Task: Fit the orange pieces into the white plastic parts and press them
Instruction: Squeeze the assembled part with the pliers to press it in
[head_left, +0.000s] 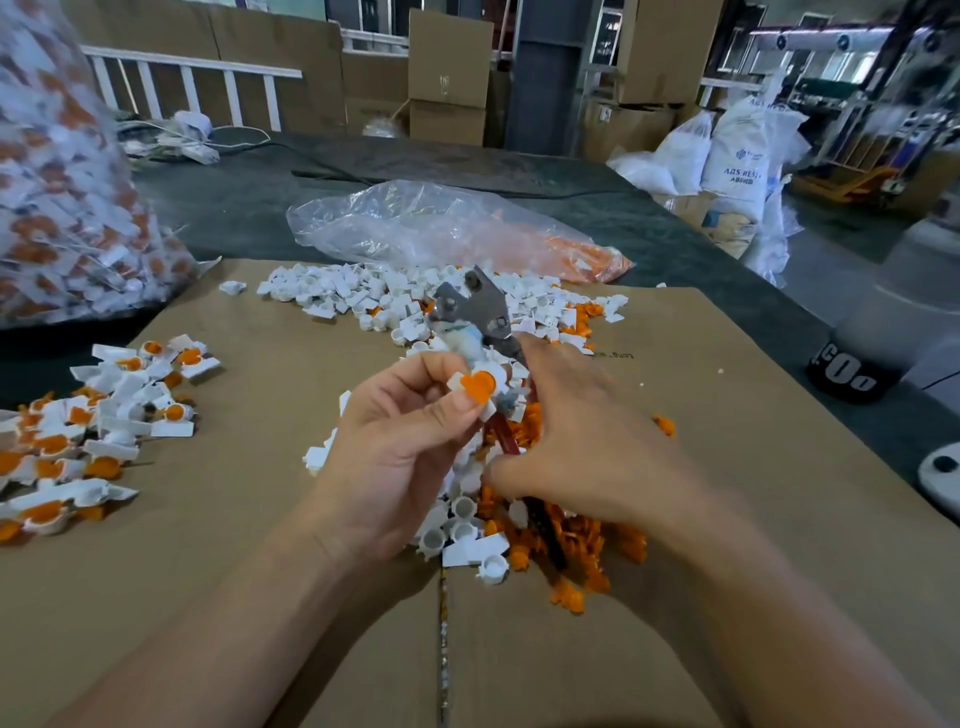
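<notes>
While left hand (395, 447) pinches white part (502, 373) and right hand (587, 441) grips pliers (472, 306), cardboard worktop (260, 519), stacked boxes (449, 78) behind

Your head camera looks forward and down, close over the cardboard sheet (234, 519), with stacked boxes (449, 78) well beyond its far edge.

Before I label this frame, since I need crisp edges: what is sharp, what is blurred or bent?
Head view: the left hand and its white part with the orange piece are sharp; the right hand on the pliers slightly soft; the full bag at far left blurred; the cardboard edges bowed by the wide lens.
</notes>
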